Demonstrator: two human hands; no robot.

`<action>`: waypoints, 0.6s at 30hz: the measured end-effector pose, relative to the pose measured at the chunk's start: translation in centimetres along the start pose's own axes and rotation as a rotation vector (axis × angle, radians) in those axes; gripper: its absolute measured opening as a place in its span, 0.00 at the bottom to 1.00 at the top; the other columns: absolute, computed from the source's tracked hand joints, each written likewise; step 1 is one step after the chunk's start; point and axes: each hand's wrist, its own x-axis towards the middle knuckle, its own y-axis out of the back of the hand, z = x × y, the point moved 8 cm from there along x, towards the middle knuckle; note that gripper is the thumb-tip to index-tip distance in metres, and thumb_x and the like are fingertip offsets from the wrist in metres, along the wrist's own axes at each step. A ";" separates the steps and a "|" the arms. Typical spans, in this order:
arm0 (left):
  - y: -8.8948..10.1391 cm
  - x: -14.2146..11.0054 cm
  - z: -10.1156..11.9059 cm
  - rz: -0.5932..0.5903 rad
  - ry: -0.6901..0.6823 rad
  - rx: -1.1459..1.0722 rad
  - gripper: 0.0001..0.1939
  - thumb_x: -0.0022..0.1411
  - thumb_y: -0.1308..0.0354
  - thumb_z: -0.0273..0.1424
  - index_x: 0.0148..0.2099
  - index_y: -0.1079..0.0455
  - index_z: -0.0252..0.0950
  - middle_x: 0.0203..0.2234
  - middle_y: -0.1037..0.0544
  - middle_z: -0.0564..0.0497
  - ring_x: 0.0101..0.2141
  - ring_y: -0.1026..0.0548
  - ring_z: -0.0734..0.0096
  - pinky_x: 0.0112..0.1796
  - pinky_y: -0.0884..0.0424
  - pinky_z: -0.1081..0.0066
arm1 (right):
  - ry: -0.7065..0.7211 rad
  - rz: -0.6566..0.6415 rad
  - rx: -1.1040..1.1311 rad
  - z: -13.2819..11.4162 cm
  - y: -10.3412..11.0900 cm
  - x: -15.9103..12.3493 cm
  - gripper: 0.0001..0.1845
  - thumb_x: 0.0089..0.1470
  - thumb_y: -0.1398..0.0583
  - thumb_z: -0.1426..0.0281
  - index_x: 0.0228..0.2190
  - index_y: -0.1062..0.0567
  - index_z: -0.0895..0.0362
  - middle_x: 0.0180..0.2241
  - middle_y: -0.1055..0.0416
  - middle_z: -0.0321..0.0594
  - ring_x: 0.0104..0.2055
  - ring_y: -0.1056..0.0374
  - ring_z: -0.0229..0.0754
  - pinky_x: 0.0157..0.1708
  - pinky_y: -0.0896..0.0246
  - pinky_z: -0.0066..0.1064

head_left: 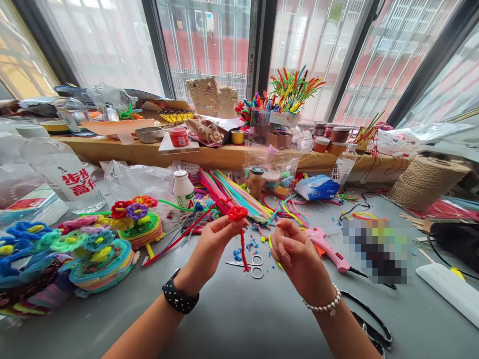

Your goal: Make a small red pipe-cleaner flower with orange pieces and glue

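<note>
A small red pipe-cleaner flower (238, 213) is pinched between the thumb and fingers of my left hand (209, 244). Its red stem hangs down toward small scissors (257, 266) lying on the table. My right hand (294, 249) is raised beside the flower, apart from it, with its fingers curled in. Whatever those fingers may hold is hidden. A yellow pipe cleaner (270, 244) shows at the edge of my right hand; I cannot tell whether it is touched. Blue scraps (245, 249) are scattered around the scissors.
Finished pipe-cleaner flowers (136, 212) stand at left, near a large water bottle (62, 169). Loose pipe cleaners (239, 192) lie behind my hands, beside a white bottle (183, 190). At right are a pink glue gun (329, 248), a twine spool (426, 182) and a black cable.
</note>
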 end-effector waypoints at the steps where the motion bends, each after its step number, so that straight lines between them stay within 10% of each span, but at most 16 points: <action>1: -0.1 -0.1 0.2 -0.004 -0.020 0.082 0.07 0.46 0.40 0.31 0.29 0.26 0.34 0.24 0.26 0.51 0.28 0.32 0.74 0.30 0.36 0.77 | 0.006 -0.001 -0.009 0.0 0.0 0.0 0.10 0.41 0.43 0.72 0.32 0.32 0.54 0.17 0.48 0.28 0.17 0.58 0.29 0.17 0.62 0.24; 10: -1.8 -1.4 2.3 -0.099 -0.401 0.569 0.04 0.50 0.43 0.29 0.27 0.28 0.37 0.25 0.30 0.52 0.29 0.34 0.72 0.34 0.39 0.73 | 0.046 0.034 -0.086 -0.3 0.6 0.0 0.10 0.42 0.43 0.73 0.32 0.32 0.54 0.18 0.47 0.29 0.19 0.54 0.30 0.17 0.60 0.24; 18: -2.7 -1.8 2.3 -0.163 -0.447 0.580 0.04 0.50 0.44 0.29 0.28 0.29 0.35 0.24 0.31 0.51 0.28 0.33 0.71 0.31 0.39 0.73 | 0.164 0.029 -0.342 -1.6 0.4 -0.3 0.07 0.44 0.41 0.68 0.31 0.31 0.51 0.24 0.41 0.32 0.24 0.47 0.32 0.21 0.51 0.25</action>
